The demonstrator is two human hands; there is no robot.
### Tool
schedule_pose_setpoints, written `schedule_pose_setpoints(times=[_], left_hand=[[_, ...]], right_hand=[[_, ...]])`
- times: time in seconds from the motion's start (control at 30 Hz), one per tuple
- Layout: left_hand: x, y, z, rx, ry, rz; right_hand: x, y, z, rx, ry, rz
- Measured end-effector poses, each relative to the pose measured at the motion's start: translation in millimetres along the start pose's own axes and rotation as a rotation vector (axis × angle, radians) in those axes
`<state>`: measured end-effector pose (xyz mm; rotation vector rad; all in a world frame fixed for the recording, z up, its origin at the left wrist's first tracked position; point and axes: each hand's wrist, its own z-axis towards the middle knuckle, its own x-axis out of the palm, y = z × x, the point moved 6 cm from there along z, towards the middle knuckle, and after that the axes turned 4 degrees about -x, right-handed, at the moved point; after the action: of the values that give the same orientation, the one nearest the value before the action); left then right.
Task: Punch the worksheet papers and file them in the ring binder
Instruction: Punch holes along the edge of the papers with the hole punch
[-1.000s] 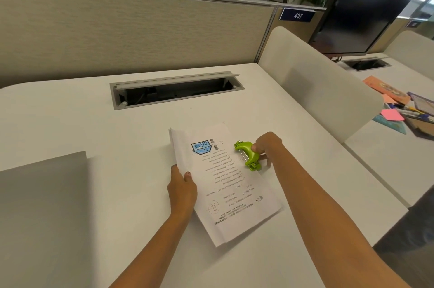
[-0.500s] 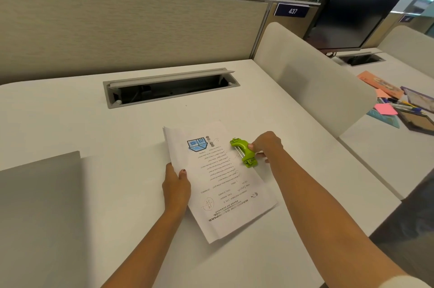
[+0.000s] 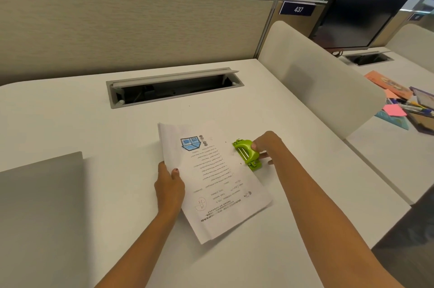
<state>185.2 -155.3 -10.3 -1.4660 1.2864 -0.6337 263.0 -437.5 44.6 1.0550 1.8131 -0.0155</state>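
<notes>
1. Worksheet papers (image 3: 211,182) lie flat on the white desk (image 3: 70,123), middle of my view, turned at an angle so the print reads upside down to me. A blue drawing sits at the far end of the top sheet and a circled pen mark near the close end.
2. Left hand (image 3: 168,184) is on the left long edge of the stack. It pinches the edge, thumb on top of the paper and fingers tucked under.
3. Right hand (image 3: 266,144) is wrapped around the green hole punch (image 3: 247,154), thumb pressed on the curved handle and fingers curled behind it.
4. I see the punch at the right long edge of the papers, touching it. Whether the edge sits inside the slot, I cannot tell.
5. Two small dark dots show on the top sheet just beside the punch.
6. Off to my left, a grey flat panel (image 3: 40,205) lies on the desk, apart from the papers. I cannot tell whether it is the ring binder.
7. Beyond the papers, a cable hatch (image 3: 173,90) stands open in the desk.
8. To the right, a white divider (image 3: 317,76) splits this desk from the next, where a dark monitor (image 3: 359,8) stands and pink sticky notes (image 3: 394,110) lie among coloured stationery.
</notes>
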Motion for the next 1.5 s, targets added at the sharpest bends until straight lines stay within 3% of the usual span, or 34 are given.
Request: schedule_pose_setpoints(times=[0.33, 0.43, 0.5, 0.57, 0.63, 0.8, 0.87, 1.23, 1.5], left_hand=[[-35.9, 5.9, 6.2, -0.015, -0.002, 0.029], [-44.5, 3.4, 1.2, 0.003, 0.008, -0.012], [-53.4, 1.2, -2.0, 0.03, -0.005, -0.044], [-63.7, -1.3, -5.8, 0.052, -0.014, -0.074], [-74.4, -4.0, -9.8, 0.069, -0.017, -0.102], [-104.6, -12.1, -19.8, 0.119, -0.027, -0.149], [-118.7, -12.6, -24.2, 0.136, -0.036, -0.165], [-213.9, 8.1, -77.0, 0.117, -0.167, -0.226], [-264.8, 27.7, -111.5, 0.109, -0.221, -0.273]], right_hand=[[-3.4, -4.9, 0.2, 0.004, -0.01, 0.096], [-6.3, -2.9, -12.1, -0.087, -0.212, 0.034], [-2.9, 1.1, -31.6, -0.261, -0.393, 0.01], [7.2, 3.3, -55.1, -0.435, -0.459, 0.079], [23.5, 2.9, -71.5, -0.493, -0.34, 0.254], [67.8, 6.7, -107.8, -0.436, 0.202, 0.618], [73.9, 10.5, -124.3, -0.449, 0.307, 0.665], [100.4, 35.1, -203.0, -0.657, 0.371, 0.59], [139.4, 39.4, -241.8, -0.68, 0.487, 0.52]])
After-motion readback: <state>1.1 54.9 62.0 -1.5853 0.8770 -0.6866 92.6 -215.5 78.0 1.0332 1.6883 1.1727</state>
